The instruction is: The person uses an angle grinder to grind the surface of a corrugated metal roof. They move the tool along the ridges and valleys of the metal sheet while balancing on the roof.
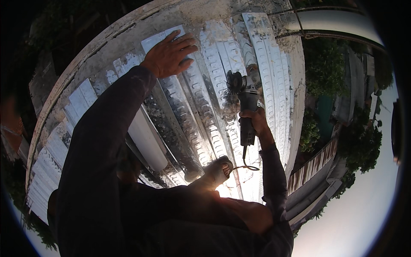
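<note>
My right hand (258,120) is wrapped round the body of an angle grinder (248,100). At the grinder's far end sits a round wire brush wheel (234,81) with bristles sticking out, over the ribbed metal decking (218,68). Whether the wheel touches the metal I cannot tell. A dark power cord (245,158) loops from the grinder's near end toward my foot (222,168). Up on the left, my left hand (171,55) lies flat with its fingers spread over a pale metal strip (159,39), holding nothing.
Rough concrete (100,36) borders the decking at the far and left sides. A pale pipe (147,141) lies under my left arm. Another thick white pipe (336,22) and rusty rebar (329,33) stick out at far right. Beyond the right edge, trees (323,64) and rusty roofs (314,167) lie lower down.
</note>
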Action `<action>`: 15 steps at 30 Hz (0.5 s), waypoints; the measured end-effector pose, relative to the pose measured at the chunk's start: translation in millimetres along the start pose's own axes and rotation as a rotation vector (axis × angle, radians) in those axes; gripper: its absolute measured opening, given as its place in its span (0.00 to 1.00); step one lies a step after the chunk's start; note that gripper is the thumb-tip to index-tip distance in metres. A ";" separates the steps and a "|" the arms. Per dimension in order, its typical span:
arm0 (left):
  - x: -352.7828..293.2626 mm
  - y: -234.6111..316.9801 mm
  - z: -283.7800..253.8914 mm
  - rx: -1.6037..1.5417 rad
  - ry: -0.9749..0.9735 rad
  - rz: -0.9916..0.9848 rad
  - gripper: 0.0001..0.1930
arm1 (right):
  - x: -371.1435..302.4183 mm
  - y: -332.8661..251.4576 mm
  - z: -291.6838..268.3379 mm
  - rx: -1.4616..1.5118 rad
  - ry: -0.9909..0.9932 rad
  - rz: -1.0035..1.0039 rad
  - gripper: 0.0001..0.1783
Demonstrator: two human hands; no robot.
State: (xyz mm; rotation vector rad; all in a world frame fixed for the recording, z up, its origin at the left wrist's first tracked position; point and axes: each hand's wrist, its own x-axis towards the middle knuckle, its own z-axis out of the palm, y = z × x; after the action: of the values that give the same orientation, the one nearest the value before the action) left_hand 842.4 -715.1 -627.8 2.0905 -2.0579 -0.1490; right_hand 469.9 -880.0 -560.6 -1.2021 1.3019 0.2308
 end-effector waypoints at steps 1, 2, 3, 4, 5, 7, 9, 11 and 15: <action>-1.6 -1.6 3.3 -0.003 0.023 0.008 0.23 | -2.3 -0.8 -0.2 0.028 -0.006 0.007 0.16; -3.0 -3.2 6.5 -0.006 0.045 0.016 0.22 | -7.5 -1.3 -2.0 0.056 -0.013 0.015 0.15; -1.9 -1.2 3.1 -0.014 0.031 0.012 0.22 | -12.8 -2.3 -3.5 0.084 -0.018 0.025 0.15; -0.2 1.1 0.0 -0.022 0.017 0.008 0.22 | -17.4 -3.7 -4.7 0.090 -0.009 0.020 0.15; 1.1 2.1 -3.5 -0.030 0.003 0.004 0.22 | -21.8 -5.4 -6.1 0.096 0.001 0.016 0.15; 0.9 2.0 -7.0 -0.019 0.016 0.003 0.22 | -29.5 -9.8 -11.4 0.070 0.003 0.008 0.16; -0.5 1.6 -6.2 -0.008 0.043 0.008 0.22 | -32.7 -13.6 -16.8 0.009 -0.016 -0.005 0.18; -1.9 0.4 -3.9 0.004 0.084 0.018 0.21 | -30.7 -11.9 -23.0 -0.036 -0.055 0.001 0.17; 0.6 0.8 -3.4 -0.007 0.089 0.025 0.22 | -21.9 -5.1 -25.3 -0.077 -0.063 0.016 0.14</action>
State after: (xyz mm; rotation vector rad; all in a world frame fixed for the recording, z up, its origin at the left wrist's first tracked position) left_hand 842.3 -715.4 -624.3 2.0288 -2.0277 -0.0576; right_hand 450.9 -891.5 -535.0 -1.2406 1.2578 0.3304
